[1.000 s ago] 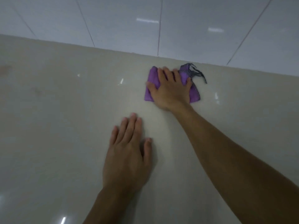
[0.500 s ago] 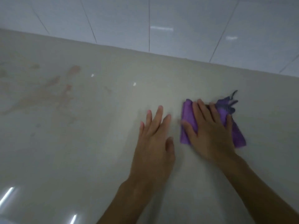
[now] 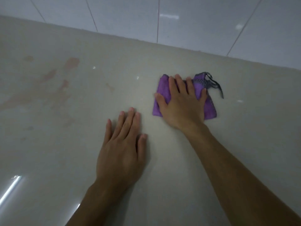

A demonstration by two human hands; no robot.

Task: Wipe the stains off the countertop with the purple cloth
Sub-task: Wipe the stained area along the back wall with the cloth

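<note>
A folded purple cloth point(image 3: 210, 108) with a dark frayed edge lies on the glossy beige countertop point(image 3: 179, 62), right of centre. My right hand point(image 3: 182, 103) presses flat on top of it, fingers spread, covering most of it. My left hand point(image 3: 123, 144) rests flat on the bare counter just left of and nearer than the cloth, holding nothing. Reddish-brown stains point(image 3: 65, 75) smear the counter at the left, well apart from the cloth.
A white tiled wall point(image 3: 195, 22) rises along the counter's far edge. Bright light reflections show on the counter at the lower left point(image 3: 11, 188).
The cloth and my right hand slid toward me and then away again toward the wall. The view turned left, bringing the stains into sight. My left hand stayed flat on the counter.
</note>
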